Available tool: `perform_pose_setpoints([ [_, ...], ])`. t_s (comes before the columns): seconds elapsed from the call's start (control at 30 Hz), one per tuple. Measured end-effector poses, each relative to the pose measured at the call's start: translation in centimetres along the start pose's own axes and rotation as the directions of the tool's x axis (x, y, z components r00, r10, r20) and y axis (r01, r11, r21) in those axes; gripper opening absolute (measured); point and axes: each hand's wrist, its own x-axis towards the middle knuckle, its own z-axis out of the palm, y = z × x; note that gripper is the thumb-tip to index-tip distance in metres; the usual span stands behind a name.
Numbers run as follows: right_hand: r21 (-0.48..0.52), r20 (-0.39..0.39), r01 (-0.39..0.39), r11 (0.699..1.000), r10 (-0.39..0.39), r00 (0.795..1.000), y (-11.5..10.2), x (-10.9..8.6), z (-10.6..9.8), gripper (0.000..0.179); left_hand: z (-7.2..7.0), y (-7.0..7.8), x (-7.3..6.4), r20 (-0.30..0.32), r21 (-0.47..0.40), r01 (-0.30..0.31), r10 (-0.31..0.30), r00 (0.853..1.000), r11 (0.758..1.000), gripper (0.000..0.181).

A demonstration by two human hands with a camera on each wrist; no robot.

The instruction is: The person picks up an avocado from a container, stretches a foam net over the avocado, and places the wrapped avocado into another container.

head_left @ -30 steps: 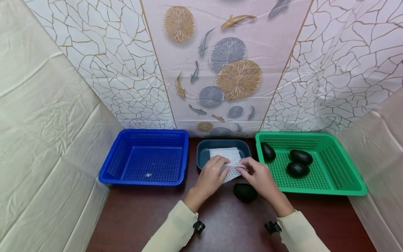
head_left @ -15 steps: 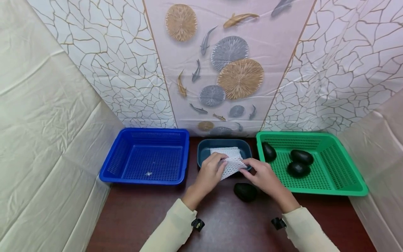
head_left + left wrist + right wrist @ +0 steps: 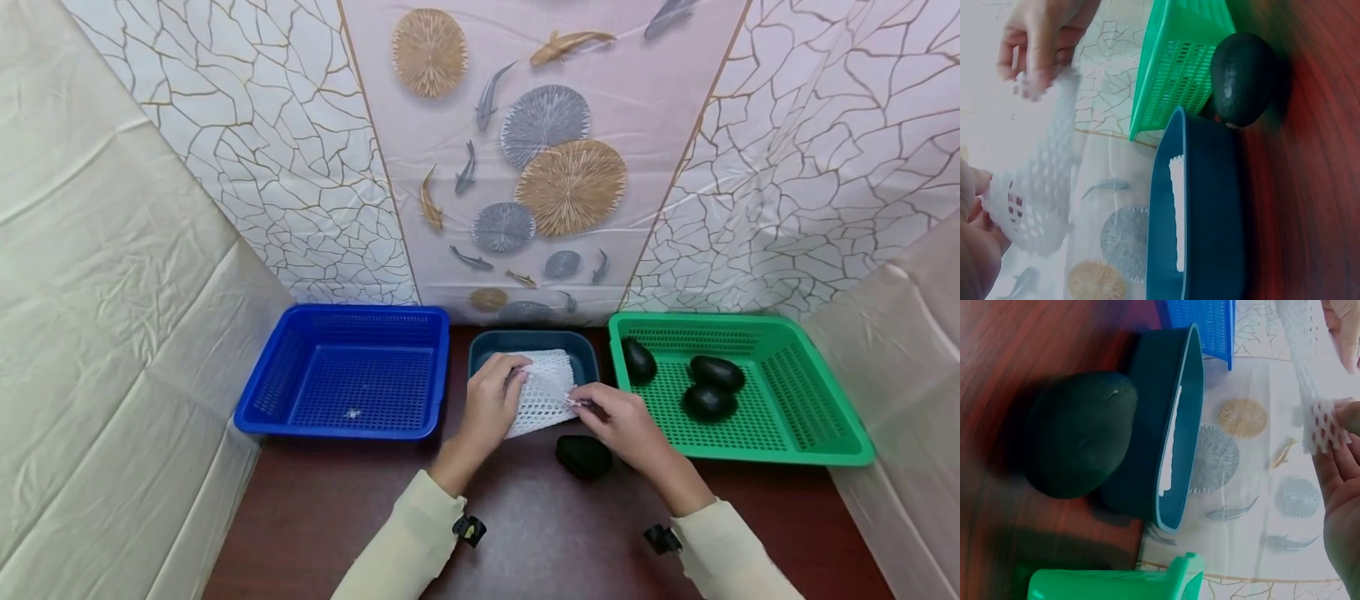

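Observation:
A white foam net sleeve [image 3: 542, 410] is held spread above the dark teal tray [image 3: 487, 343]. My left hand [image 3: 489, 406] pinches its left edge between thumb and fingers, and my right hand [image 3: 624, 421] pinches the right corner. In the left wrist view the netting [image 3: 1038, 178] hangs between both hands, well above the tray's rim. More white netting [image 3: 1170, 450] lies inside the tray. On the table, just below my right hand, rests a dark avocado [image 3: 584, 457] in front of the tray.
At the left stands a blue basket [image 3: 341, 429] with a small pale scrap on its bottom. A green basket [image 3: 780, 450] to the right holds several dark avocados [image 3: 710, 403]. A patterned cloth wall [image 3: 525, 275] rises directly behind the containers.
The foam sleeve has been turned and spread out wider between the hands. My left hand has moved slightly left and up; the right pinches the other corner. The avocado stays put.

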Motion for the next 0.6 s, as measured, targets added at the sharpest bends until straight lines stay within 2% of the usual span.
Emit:
perform_pose_setpoints([
  [0.17,-0.016,0.045,-0.064,0.998,0.065,0.997,0.3,-0.7,0.0,0.024,-0.6,-0.2,0.3,-0.025,-0.016,0.032,-0.032,0.999,0.999,0.011],
  [0.37,-0.012,0.06,-0.117,0.993,0.118,0.991,0.5,-1.4,0.2,0.023,-0.6,-0.6,0.1,-0.023,-0.01,0.032,-0.032,0.999,0.999,0.01],
  [0.6,0.015,0.019,-0.104,0.994,0.104,0.994,0.4,-1.6,0.1,0.024,0.0,-1.0,-0.5,0.037,0.013,0.049,-0.05,0.998,0.999,0.01],
])
